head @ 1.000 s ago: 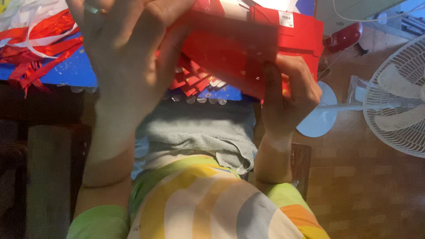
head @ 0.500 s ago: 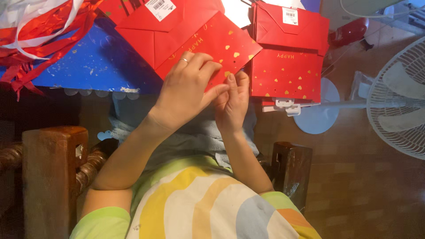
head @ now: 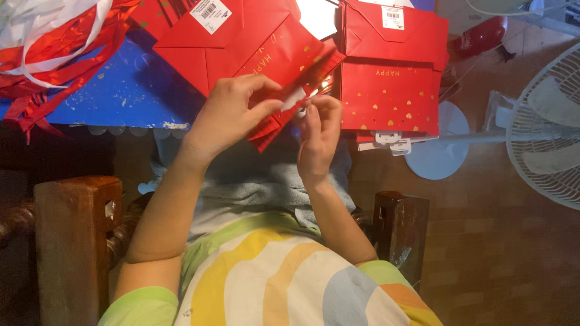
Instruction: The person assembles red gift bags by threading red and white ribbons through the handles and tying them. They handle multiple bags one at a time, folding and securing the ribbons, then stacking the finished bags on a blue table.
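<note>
- Fingertips (head: 273, 108) of the left hand (head: 232, 115) curl tight over a folded red paper bag (head: 275, 54), thumb underneath, pinching its lower edge.
- Right hand (head: 319, 134) pinches narrow at a small white tab (head: 294, 96) on that same edge, just beside the left thumb.
- Bag lies tilted over the blue table (head: 121, 90), partly off its near edge.
- Second red bag (head: 389, 84) sits flat just right of it.
- Red and white ribbons (head: 54, 42) heaped far left; white fan (head: 544, 127) on the floor, well apart.
</note>
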